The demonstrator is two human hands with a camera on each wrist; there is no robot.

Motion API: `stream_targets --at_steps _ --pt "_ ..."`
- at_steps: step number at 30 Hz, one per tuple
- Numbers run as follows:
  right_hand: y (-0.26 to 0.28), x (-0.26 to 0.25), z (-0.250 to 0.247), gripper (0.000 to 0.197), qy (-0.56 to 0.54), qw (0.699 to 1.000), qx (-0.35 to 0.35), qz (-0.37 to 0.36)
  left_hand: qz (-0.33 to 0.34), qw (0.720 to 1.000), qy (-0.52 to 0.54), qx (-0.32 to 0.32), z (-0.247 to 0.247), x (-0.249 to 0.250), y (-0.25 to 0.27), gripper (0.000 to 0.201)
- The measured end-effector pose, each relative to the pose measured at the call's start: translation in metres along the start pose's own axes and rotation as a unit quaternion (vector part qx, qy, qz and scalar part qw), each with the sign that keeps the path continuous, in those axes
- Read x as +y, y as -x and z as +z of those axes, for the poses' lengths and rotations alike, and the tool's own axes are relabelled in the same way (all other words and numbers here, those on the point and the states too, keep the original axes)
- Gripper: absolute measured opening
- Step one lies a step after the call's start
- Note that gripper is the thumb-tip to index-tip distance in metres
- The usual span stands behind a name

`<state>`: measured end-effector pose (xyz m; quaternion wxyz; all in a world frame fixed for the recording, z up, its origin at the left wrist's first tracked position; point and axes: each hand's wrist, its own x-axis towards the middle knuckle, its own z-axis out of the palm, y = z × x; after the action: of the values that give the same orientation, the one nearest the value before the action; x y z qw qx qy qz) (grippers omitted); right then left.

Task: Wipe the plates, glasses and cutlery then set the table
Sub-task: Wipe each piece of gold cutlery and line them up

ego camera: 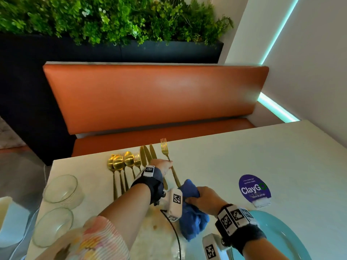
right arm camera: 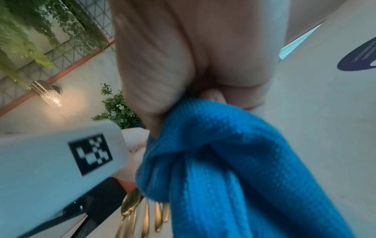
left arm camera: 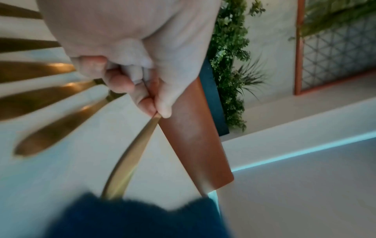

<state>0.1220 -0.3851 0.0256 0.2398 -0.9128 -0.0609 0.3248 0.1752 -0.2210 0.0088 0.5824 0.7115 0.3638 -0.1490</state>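
left hand point(ego camera: 163, 166) pinches fork point(ego camera: 167, 158) at mid-handle, above table point(ego camera: 244, 156) | right hand point(ego camera: 204, 198) grips cloth point(ego camera: 193, 220) bunched round fork's handle end | spare cutlery point(ego camera: 127, 166) lies left

Your gold fork point(ego camera: 169, 162) is lifted off the table, tines toward the far edge, handle end buried in the bunched blue cloth point(ego camera: 193, 209). Gold spoons point(ego camera: 120, 162) and knives point(ego camera: 147, 153) lie side by side near the far left corner; two clear glasses point(ego camera: 62, 190) stand along the left edge, and a pale blue plate point(ego camera: 281, 235) lies at the near right.
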Motion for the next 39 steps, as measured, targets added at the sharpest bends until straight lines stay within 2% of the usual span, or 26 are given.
stream_targets --at_steps 4,8,11,14,18,24,26,27,33,37,39 --pt "-0.014 0.011 -0.013 0.026 -0.025 0.999 0.021 0.018 -0.028 0.993 -0.108 0.038 0.000 -0.003 -0.032 0.047" --pt "-0.026 0.015 -0.023 0.016 -0.022 0.999 0.020 0.012 -0.023 0.972 -0.228 0.050 0.004 -0.012 -0.052 0.026" --pt "-0.033 0.016 -0.026 0.016 -0.031 0.999 0.019 0.008 -0.015 0.975 -0.213 0.068 0.008 -0.017 -0.061 0.034" --pt "-0.039 0.016 -0.025 0.018 -0.031 0.999 0.016 0.012 -0.020 0.980 -0.189 0.063 0.005 -0.013 -0.066 0.027" --pt "-0.043 0.014 -0.021 0.020 -0.032 0.999 0.012 0.011 -0.008 0.985 -0.164 0.044 -0.021 -0.011 -0.065 0.023" --pt "-0.040 -0.010 -0.015 0.020 0.003 1.000 0.002 -0.017 0.002 0.966 -0.240 0.093 -0.084 -0.039 -0.051 0.020" --pt "-0.036 -0.020 -0.011 0.022 0.021 0.999 -0.002 -0.030 -0.029 0.957 -0.273 0.089 -0.096 -0.047 -0.045 0.017" --pt "-0.035 -0.024 -0.010 0.023 0.020 0.999 -0.005 -0.034 -0.043 0.953 -0.287 0.086 -0.100 -0.052 -0.042 0.021" --pt "-0.028 -0.035 -0.001 0.022 0.010 0.999 -0.005 -0.040 -0.022 0.949 -0.308 0.062 -0.097 -0.060 -0.044 0.021" --pt "-0.025 -0.031 0.001 0.023 0.005 1.000 -0.001 -0.030 -0.024 0.945 -0.310 0.101 -0.088 -0.068 -0.051 0.026" --pt "-0.024 -0.028 0.001 0.027 -0.004 1.000 0.002 -0.025 -0.019 0.942 -0.313 0.122 -0.084 -0.075 -0.050 0.022"
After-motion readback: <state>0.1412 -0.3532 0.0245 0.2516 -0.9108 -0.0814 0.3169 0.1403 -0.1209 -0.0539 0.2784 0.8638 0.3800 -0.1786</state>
